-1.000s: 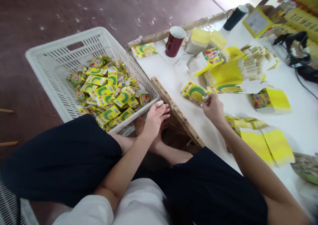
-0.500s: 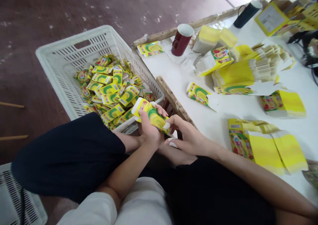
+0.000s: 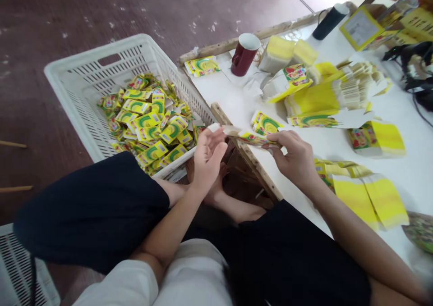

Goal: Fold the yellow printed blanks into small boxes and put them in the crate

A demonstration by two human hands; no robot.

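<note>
Above the wooden table edge, the right hand pinches a flat carton between thumb and fingers, holding it edge-on. The left hand is spread, with its fingertips at the carton's 9 o'clock end (touching or just short, I cannot tell). Gripped by one end only, the carton could slip and drop into the gap at 7 o'clock, between the edge and the white crate. From 1 to 3 o'clock, loose yellow stacks crowd the tabletop, and a sweeping wrist might scatter them. Open room lies toward the lap at 6.
</note>
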